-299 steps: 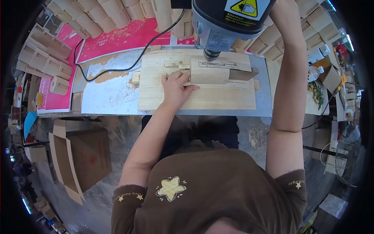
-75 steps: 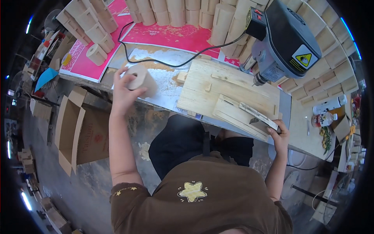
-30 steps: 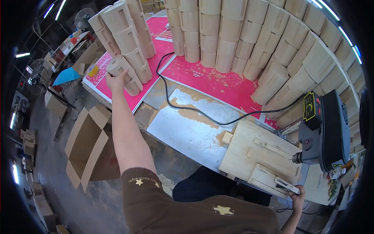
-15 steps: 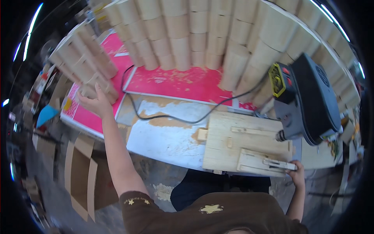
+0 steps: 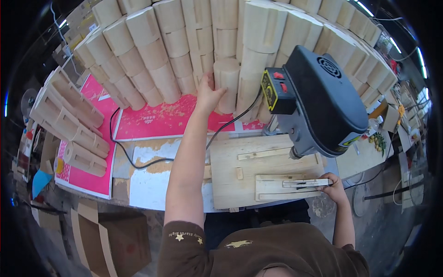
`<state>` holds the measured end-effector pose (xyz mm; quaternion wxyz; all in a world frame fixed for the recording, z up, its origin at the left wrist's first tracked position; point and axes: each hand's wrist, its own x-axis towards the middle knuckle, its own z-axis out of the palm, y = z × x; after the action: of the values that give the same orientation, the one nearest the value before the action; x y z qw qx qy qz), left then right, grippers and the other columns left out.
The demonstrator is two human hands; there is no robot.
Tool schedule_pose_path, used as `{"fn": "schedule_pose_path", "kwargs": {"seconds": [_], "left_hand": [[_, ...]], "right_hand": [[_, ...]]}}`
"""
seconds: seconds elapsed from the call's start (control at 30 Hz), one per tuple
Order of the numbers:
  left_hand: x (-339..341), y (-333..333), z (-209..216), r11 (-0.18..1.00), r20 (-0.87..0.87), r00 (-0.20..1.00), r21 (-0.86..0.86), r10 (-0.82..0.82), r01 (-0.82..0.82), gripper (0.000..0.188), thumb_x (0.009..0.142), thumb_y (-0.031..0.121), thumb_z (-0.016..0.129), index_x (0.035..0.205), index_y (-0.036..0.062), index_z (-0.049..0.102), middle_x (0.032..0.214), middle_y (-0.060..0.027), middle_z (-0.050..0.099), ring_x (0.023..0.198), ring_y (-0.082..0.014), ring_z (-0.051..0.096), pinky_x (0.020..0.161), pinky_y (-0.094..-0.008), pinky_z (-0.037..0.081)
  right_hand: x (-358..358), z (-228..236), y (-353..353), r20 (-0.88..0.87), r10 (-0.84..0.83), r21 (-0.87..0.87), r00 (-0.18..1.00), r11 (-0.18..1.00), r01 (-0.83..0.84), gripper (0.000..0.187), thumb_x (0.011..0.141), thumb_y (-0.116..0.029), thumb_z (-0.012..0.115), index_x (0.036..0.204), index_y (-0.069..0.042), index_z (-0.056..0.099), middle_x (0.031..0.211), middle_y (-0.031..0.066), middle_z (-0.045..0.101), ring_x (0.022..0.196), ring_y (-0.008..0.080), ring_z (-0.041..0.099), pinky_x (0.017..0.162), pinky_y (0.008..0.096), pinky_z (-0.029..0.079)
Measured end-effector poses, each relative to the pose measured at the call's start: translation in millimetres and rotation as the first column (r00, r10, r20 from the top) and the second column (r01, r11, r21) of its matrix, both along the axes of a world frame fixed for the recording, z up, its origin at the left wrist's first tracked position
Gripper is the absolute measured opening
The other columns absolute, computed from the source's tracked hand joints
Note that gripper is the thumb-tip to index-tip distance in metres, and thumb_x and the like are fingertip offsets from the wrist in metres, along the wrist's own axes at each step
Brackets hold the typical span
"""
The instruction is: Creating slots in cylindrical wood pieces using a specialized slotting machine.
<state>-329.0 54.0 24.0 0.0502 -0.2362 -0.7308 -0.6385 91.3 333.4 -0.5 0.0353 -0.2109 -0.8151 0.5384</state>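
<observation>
Left fingers (image 5: 206, 81) have left the side stack (image 5: 69, 115) and spread at a wooden cylinder (image 5: 229, 74), grip unclear. Right fingers (image 5: 330, 176) still clasp a narrow bar (image 5: 302, 183) above the dusty tabletop (image 5: 152, 184).

Pale cylinders (image 5: 226, 76), pink sheet (image 5: 147, 122), star-patterned brown shirt (image 5: 295, 249)

One long reach, one tight curl

The bare left arm (image 5: 187, 171) stretches almost straight forward. Its left hand (image 5: 211, 95) points its fingers (image 5: 205, 81) ahead, thumb (image 5: 221, 91) spread to the right. Lower and farther right, the bare right arm (image 5: 345, 222) extends less; its right hand (image 5: 335, 190) turns leftward, fingers curled in.
</observation>
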Motion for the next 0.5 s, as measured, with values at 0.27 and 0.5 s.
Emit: {"fn": "schedule_pose_path", "kwargs": {"seconds": [0.27,0.5], "left_hand": [[-25,9,-9,0.936,0.168,0.924,0.144,-0.344,0.322,0.080,0.063,-0.005,0.074,0.131,-0.0020,0.033,0.122,-0.0140,0.052,0.114,-0.0248,0.051,0.093,-0.0365,0.045],[-6,-13,-12,0.970,0.211,0.959,0.197,-0.187,0.146,0.074,0.056,-0.007,0.076,0.122,0.0018,0.045,0.115,-0.0096,0.056,0.106,-0.0214,0.056,0.086,-0.0340,0.051]], "right_hand": [[8,11,-8,0.044,0.032,-0.058,0.999,0.998,-0.029,0.026,0.067,0.001,0.075,0.086,-0.004,0.059,0.080,-0.0019,0.062,0.078,0.0068,0.057,0.070,0.0228,0.046],[14,2,-3,0.054,0.060,-0.005,0.997,0.998,-0.060,0.028,0.063,0.000,0.076,0.088,-0.004,0.062,0.085,0.0009,0.064,0.084,0.0096,0.058,0.077,0.0257,0.046]]}}
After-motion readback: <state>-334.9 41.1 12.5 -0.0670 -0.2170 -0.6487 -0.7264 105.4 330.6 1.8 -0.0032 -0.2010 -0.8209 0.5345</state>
